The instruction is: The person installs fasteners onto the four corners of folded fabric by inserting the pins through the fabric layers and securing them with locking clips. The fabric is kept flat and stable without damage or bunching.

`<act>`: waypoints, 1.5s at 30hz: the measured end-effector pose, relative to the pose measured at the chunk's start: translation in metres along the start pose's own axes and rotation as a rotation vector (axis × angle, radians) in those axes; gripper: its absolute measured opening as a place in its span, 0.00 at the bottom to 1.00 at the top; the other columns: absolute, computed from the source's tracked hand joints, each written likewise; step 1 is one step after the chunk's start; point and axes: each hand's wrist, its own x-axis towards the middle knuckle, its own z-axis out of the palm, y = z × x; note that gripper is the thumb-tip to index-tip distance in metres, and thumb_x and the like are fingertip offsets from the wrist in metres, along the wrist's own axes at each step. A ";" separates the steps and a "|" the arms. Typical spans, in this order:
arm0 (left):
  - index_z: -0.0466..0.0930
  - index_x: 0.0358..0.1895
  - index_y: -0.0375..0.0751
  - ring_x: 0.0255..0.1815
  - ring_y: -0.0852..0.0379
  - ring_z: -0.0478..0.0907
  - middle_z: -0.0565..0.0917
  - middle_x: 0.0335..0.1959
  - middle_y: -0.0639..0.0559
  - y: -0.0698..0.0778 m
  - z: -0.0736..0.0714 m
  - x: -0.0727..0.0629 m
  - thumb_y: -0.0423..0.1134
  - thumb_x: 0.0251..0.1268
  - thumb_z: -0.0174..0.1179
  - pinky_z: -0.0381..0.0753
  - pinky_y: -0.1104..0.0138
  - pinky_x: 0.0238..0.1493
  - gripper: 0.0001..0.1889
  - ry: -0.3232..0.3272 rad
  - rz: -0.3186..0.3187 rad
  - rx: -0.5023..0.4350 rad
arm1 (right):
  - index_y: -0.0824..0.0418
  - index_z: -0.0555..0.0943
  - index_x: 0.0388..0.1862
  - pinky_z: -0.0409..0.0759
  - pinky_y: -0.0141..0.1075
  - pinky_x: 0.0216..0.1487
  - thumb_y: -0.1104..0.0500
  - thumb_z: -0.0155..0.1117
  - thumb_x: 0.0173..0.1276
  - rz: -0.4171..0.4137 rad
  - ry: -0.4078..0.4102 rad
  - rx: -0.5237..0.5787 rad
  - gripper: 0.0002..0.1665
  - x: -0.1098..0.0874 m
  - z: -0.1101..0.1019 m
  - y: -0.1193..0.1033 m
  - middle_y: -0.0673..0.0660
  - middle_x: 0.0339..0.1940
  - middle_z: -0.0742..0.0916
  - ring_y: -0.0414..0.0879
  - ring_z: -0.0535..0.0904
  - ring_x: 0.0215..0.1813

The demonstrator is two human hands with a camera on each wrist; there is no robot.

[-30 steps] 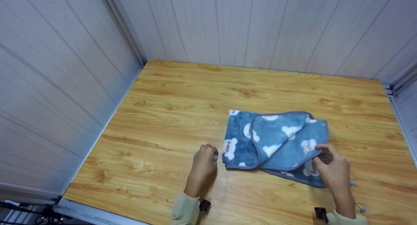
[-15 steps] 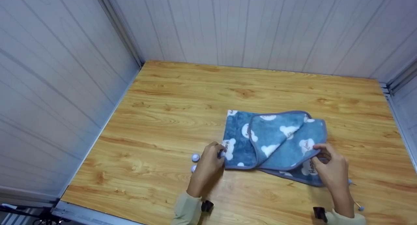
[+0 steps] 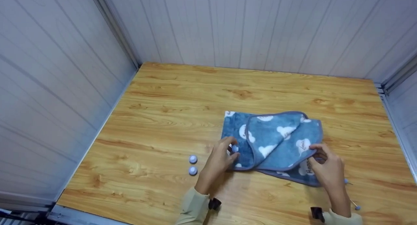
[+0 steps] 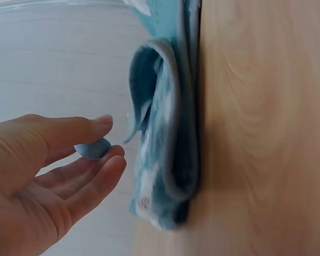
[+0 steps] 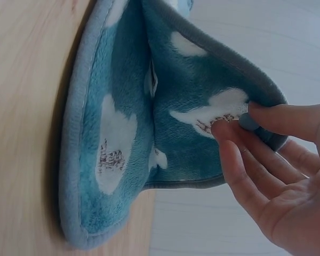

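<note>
A blue fleece blanket (image 3: 241, 150) with white bear and bone prints lies folded on the wooden table, one layer turned over. My left hand (image 3: 219, 156) pinches a small light-blue round cap (image 4: 94, 148) between thumb and fingertips, just above the blanket's left part. At the near right edge, my right hand (image 3: 329, 168) lifts a corner of the upper layer. In the right wrist view, its thumb and fingers pinch that corner beside another small blue round piece (image 5: 249, 121). Whether this piece goes through the fabric is hidden.
Two similar blue caps (image 3: 193, 159) stand on the table left of my left hand. By my right wrist lie two thin pins with blue heads (image 3: 357, 207). White panel walls (image 3: 244, 29) enclose the table's back and sides.
My left hand has moved right from the table to over the blanket, carrying the cap, uncovering two other caps. My right hand keeps its pinch on the corner.
</note>
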 end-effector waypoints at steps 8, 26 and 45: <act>0.77 0.36 0.36 0.31 0.56 0.80 0.80 0.36 0.47 0.003 0.009 0.008 0.25 0.51 0.68 0.81 0.68 0.32 0.11 0.069 0.168 -0.025 | 0.65 0.82 0.39 0.73 0.17 0.33 0.76 0.64 0.52 -0.035 0.004 0.004 0.15 -0.001 0.000 0.001 0.61 0.33 0.87 0.26 0.77 0.33; 0.79 0.44 0.37 0.35 0.60 0.79 0.79 0.43 0.49 0.023 0.026 0.023 0.25 0.56 0.62 0.77 0.76 0.33 0.12 -0.014 0.132 -0.046 | 0.65 0.82 0.39 0.75 0.19 0.33 0.77 0.65 0.51 -0.040 -0.004 -0.006 0.16 -0.001 -0.003 0.000 0.63 0.36 0.87 0.29 0.78 0.36; 0.80 0.44 0.36 0.37 0.59 0.81 0.80 0.45 0.47 0.042 0.050 0.037 0.22 0.57 0.60 0.76 0.78 0.35 0.12 -0.055 0.212 -0.047 | 0.65 0.81 0.41 0.74 0.19 0.32 0.77 0.65 0.50 -0.067 -0.004 -0.004 0.18 -0.001 -0.002 -0.001 0.59 0.32 0.86 0.39 0.81 0.32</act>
